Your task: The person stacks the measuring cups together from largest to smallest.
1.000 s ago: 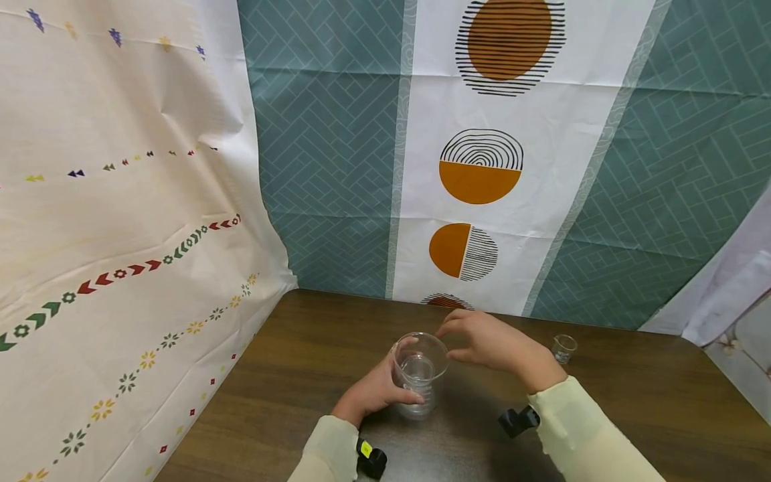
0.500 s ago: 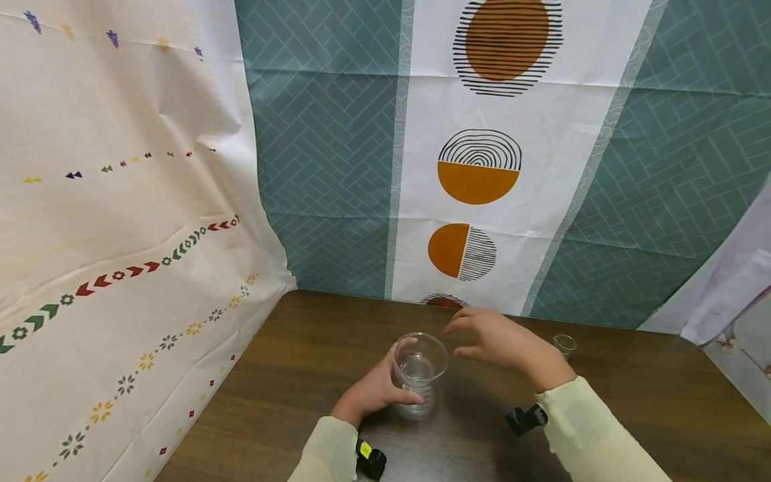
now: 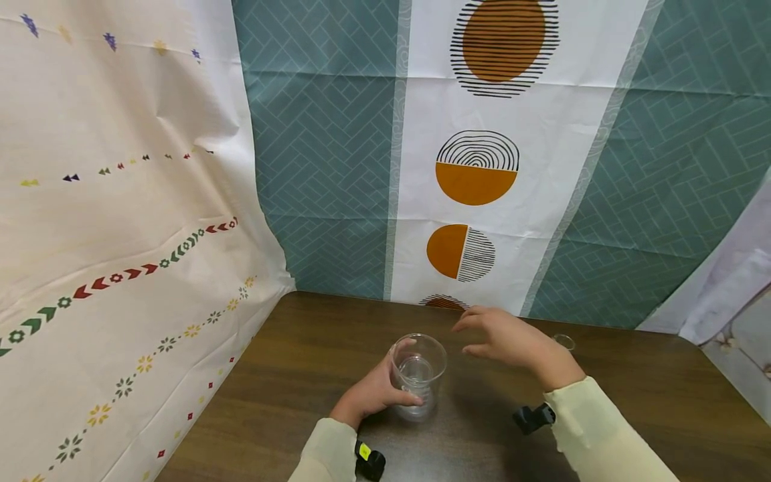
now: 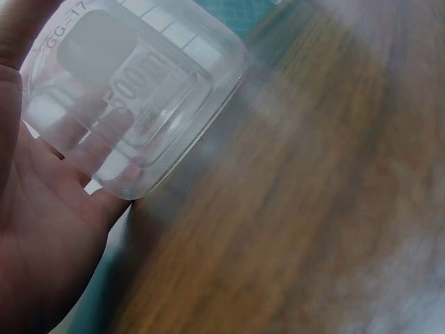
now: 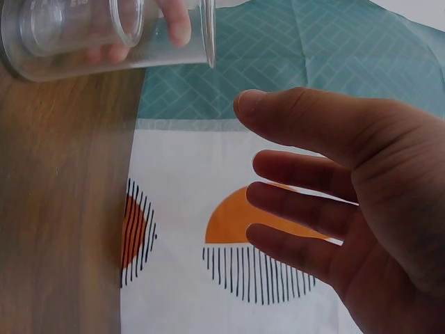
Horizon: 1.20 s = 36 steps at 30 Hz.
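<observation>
A large clear glass beaker stands upright on the wooden table, and my left hand grips it around its left side, thumb across the front. Inside it sits a smaller glass beaker, best seen in the right wrist view. Volume markings show on the large beaker's wall in the left wrist view. My right hand hovers to the right of the rim, holding nothing, its fingers loosely bent and spread from the thumb. Behind the right wrist, a tiny beaker shows only its rim.
The brown wooden table ends at a hanging teal and white cloth at the back. A cream embroidered cloth runs along the left edge. Pale fabric hangs at the right corner.
My right hand has drawn away from the beaker's rim, to the right, and its wrist now covers most of the tiny beaker. The left hand keeps its grip in place.
</observation>
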{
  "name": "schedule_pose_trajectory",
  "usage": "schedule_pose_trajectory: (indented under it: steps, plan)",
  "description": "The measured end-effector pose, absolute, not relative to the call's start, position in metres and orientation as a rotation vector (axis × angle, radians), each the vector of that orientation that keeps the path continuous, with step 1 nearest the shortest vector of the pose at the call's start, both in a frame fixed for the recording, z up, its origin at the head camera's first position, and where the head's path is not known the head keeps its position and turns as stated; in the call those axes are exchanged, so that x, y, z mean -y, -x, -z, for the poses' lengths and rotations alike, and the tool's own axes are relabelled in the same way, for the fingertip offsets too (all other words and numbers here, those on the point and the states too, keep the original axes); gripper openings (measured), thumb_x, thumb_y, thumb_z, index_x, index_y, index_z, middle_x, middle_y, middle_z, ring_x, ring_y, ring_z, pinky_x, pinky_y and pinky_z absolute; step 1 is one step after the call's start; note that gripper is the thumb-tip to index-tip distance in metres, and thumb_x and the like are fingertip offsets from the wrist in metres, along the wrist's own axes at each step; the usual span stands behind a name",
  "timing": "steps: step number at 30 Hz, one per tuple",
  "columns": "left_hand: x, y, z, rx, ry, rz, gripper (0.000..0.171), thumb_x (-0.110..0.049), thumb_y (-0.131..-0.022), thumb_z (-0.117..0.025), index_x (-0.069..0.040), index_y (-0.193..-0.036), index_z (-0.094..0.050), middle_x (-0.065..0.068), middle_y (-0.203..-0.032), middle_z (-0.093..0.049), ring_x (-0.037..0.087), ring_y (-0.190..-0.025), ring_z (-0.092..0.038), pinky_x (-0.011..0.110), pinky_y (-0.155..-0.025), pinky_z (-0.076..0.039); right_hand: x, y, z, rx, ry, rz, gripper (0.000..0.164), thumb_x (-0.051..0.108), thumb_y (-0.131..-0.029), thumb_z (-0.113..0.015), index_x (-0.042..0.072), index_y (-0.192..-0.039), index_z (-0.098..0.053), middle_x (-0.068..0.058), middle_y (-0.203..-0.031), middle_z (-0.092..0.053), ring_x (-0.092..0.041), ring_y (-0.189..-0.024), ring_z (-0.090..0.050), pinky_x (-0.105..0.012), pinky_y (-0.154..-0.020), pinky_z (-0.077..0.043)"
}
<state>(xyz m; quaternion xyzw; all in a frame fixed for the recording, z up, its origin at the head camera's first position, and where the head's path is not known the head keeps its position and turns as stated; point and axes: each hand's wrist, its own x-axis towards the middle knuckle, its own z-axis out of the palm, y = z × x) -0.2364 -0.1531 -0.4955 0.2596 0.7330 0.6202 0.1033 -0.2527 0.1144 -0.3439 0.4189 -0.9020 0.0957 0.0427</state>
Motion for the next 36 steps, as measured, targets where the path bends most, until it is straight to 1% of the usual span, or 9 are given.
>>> schedule_pose_trajectory:
  steps: [12, 19, 25, 29, 36]
  plan:
    - [0.153, 0.237, 0.497, -2.173, -0.777, -1.832, 0.099, -0.015, -0.071, -0.087, -0.033, -0.146, -0.023, 0.004, -0.144, -0.044, 0.019, -0.129, -0.046, 0.024, -0.098, -0.042, -0.126, 0.257, 0.345, 2.787, -1.229, -0.299, 0.032, 0.023, -0.085, -0.074, 0.015, -0.116, -0.068, 0.0, -0.114, -0.063, -0.02, -0.104, -0.061, -0.041, -0.09, -0.05]
    - [0.153, 0.237, 0.496, -2.202, -0.762, -1.804, 0.099, -0.017, -0.071, -0.087, -0.036, -0.145, -0.023, 0.003, -0.144, -0.044, 0.02, -0.131, -0.045, 0.026, -0.099, -0.041, -0.133, 0.259, 0.345, 2.79, -1.218, -0.308, 0.033, 0.022, -0.085, -0.074, 0.015, -0.116, -0.067, 0.0, -0.116, -0.063, -0.021, -0.106, -0.061, -0.041, -0.091, -0.051]
    - [0.154, 0.236, 0.496, -2.206, -0.763, -1.799, 0.1, -0.017, -0.072, -0.087, -0.036, -0.145, -0.022, 0.004, -0.145, -0.044, 0.021, -0.129, -0.045, 0.026, -0.098, -0.041, -0.137, 0.26, 0.344, 2.806, -1.202, -0.311, 0.033, 0.022, -0.085, -0.074, 0.014, -0.117, -0.067, -0.001, -0.117, -0.063, -0.022, -0.107, -0.061, -0.041, -0.091, -0.051]
    - [0.154, 0.235, 0.495, -2.2, -0.775, -1.808, 0.1, -0.016, -0.071, -0.087, -0.034, -0.146, -0.023, 0.007, -0.145, -0.044, 0.021, -0.128, -0.046, 0.025, -0.097, -0.042, -0.14, 0.261, 0.344, 2.82, -1.183, -0.329, 0.033, 0.021, -0.085, -0.074, 0.014, -0.116, -0.067, -0.001, -0.116, -0.063, -0.023, -0.107, -0.061, -0.042, -0.09, -0.051]
    - [0.153, 0.235, 0.495, -2.187, -0.748, -1.817, 0.098, -0.015, -0.072, -0.086, -0.035, -0.145, -0.024, 0.004, -0.144, -0.044, 0.02, -0.128, -0.047, 0.026, -0.098, -0.043, -0.145, 0.262, 0.345, 2.842, -1.144, -0.324, 0.033, 0.021, -0.085, -0.074, 0.013, -0.117, -0.067, -0.003, -0.117, -0.064, -0.025, -0.109, -0.061, -0.044, -0.092, -0.05]
